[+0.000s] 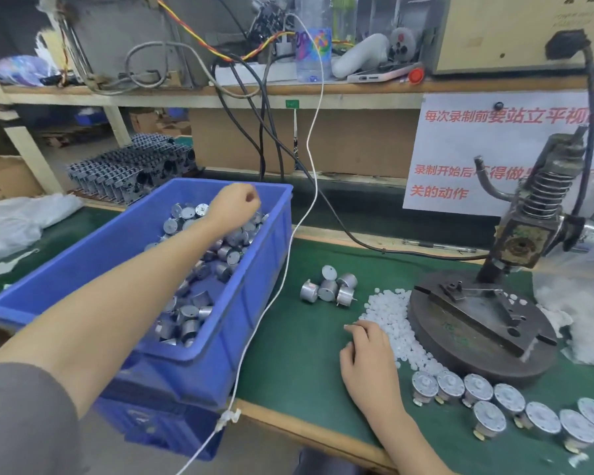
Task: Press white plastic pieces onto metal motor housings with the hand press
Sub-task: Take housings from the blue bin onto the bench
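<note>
Left hand (235, 205) curled over blue bin (254, 323) — perhaps holding something; right hand (371, 358) rests beside white pieces (388, 308).

Paper sign (467, 149) reads "每次录制前要站立平视", "关的动作".

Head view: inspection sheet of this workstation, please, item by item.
Surface: green mat on bench.
Job's things: blue plastic bin holding round metal motor housings; few loose housings on mat; white plastic pieces piled against iron hand press; row of housings at near edge.
Clutter: clear plastic bags right of press.
Hands: left hand curled over bin's housings, grip hidden; right hand fingertips at white pieces.
Cables: white cable hangs past bin; black cables drop from shelf.
Surroundings: wooden shelf; paper sign with red writing.
</note>
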`<action>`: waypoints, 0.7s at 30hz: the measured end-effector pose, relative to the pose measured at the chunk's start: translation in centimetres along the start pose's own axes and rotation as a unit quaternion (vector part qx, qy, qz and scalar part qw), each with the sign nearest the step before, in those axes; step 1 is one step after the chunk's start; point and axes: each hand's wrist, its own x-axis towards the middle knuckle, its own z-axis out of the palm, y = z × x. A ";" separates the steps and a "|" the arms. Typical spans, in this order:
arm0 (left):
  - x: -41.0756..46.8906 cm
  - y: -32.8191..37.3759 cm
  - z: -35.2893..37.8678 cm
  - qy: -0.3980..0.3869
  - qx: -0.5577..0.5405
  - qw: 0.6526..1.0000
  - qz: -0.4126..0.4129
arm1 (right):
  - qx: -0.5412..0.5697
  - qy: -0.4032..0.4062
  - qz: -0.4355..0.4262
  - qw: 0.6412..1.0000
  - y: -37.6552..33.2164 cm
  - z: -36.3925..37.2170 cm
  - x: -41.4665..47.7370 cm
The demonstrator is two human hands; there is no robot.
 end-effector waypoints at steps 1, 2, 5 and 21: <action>-0.1 -1.9 0.4 -0.057 0.014 0.997 -0.046 | -0.003 -0.003 0.002 1.000 0.0 0.0 0.0; -0.4 -3.6 0.9 -0.123 0.025 0.989 -0.078 | -0.006 -0.007 0.004 1.000 0.0 0.1 0.0; -1.5 -6.8 2.4 -0.258 0.070 0.958 -0.105 | -0.013 -0.011 0.008 1.000 0.0 0.2 0.0; -1.5 -4.4 5.1 -0.256 0.187 0.937 -0.150 | -0.032 -0.038 0.041 0.998 -0.4 0.6 0.4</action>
